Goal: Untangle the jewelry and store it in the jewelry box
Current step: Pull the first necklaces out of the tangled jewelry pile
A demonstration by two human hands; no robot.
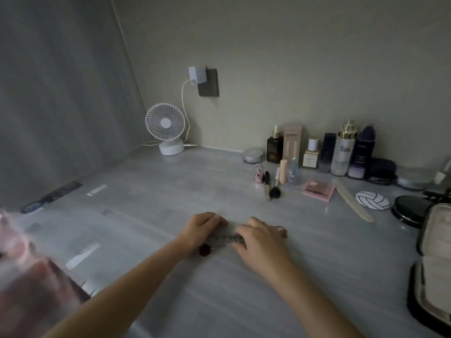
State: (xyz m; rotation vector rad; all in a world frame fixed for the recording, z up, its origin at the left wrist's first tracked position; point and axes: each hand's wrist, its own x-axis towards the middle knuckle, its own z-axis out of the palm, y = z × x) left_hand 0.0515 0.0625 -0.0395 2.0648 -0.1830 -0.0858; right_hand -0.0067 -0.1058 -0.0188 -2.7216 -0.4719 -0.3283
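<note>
Now the left hand [202,228] and right hand [263,241] each pinch the jewelry [223,240], stretched sideways between them.

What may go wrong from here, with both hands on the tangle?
The left hand and right hand grip the tangled jewelry from both sides; pulling apart may tighten the knot or snap a chain.
The light is dim, so fine links are hard to see.
The jewelry box lies far right; pieces could drop on the way.

Dimly lit room: a pale grey wood-grain bench [170,191] meets a plain beige wall [305,57] at its far edge, and a grey pleated curtain [61,93] hangs along its left edge.
</note>
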